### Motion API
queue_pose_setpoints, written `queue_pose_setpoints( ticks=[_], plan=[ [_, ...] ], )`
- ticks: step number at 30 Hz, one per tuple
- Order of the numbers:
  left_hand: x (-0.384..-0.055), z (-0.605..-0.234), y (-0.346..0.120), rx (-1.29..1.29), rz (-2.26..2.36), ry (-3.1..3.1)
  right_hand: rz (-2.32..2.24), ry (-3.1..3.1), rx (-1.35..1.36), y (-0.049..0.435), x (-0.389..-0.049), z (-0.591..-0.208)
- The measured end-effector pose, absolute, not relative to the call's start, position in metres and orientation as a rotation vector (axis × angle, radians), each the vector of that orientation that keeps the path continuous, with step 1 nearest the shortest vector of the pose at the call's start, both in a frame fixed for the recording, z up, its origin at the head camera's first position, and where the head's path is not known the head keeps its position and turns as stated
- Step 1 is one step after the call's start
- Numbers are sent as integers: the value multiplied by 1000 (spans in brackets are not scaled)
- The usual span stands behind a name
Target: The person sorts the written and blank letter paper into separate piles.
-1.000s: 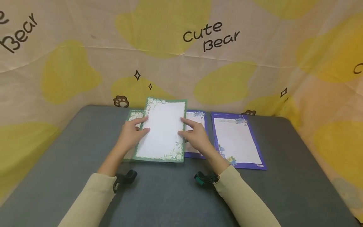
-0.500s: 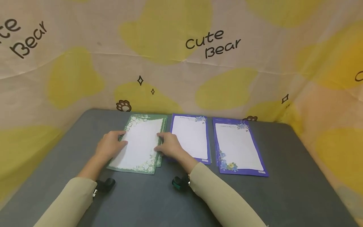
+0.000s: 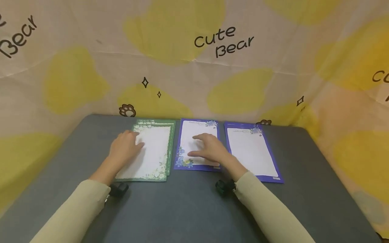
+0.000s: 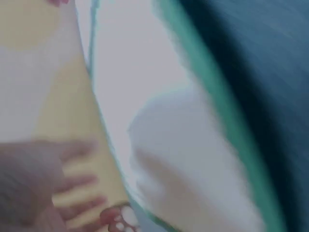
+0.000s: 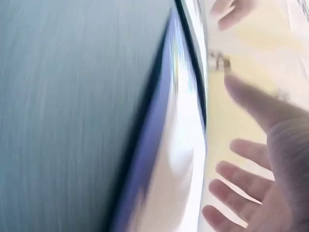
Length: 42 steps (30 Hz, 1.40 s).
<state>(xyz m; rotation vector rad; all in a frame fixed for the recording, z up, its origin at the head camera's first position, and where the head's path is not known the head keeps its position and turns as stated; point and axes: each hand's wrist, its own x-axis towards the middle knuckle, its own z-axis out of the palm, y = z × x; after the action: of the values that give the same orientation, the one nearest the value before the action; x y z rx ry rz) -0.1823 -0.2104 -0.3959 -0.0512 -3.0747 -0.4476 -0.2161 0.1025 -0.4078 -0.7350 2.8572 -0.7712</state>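
Note:
Green-bordered floral sheets of paper (image 3: 152, 152) lie stacked at the left of the table, the top one slightly offset. My left hand (image 3: 124, 148) is over the left edge of this stack with fingers spread and nothing held. In the left wrist view the left hand (image 4: 34, 188) is blurred, and its shadow falls on the paper. My right hand (image 3: 211, 148) hovers above the middle purple-bordered floral sheet (image 3: 188, 145), casting a shadow on it. Loose, spread fingers (image 5: 241, 181) in the right wrist view hold nothing.
To the right lies another small pile of purple-bordered sheets (image 3: 252, 152), partly behind the right forearm. All three piles rest on a dark grey table (image 3: 182, 209). A yellow-patterned cloth (image 3: 170, 81) hangs behind the table. Each wrist wears a dark camera band.
The raised green-bordered sheet was brought left and down onto the green stack, then released. Since then my right hand has moved right over the middle purple sheet; the left stays by the stack.

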Motion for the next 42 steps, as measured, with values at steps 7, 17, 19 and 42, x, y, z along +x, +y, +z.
queue_pose_setpoints(
  ticks=[7,17,19,42],
  plan=[
    [-201,-400,-141,-693,-556,-3157,-468,2831,-740,155,-237,-418],
    [-229,-416,-108,-716,-514,-3288,-460,2763,-752,159,-242,-430],
    [-231,-418,-107,-675,-482,-3321,-470,2774,-761,158,-241,-429],
    [-239,-420,-95,-600,-881,-3106,-1359,2765,-38,165,-232,-418]
  ],
)
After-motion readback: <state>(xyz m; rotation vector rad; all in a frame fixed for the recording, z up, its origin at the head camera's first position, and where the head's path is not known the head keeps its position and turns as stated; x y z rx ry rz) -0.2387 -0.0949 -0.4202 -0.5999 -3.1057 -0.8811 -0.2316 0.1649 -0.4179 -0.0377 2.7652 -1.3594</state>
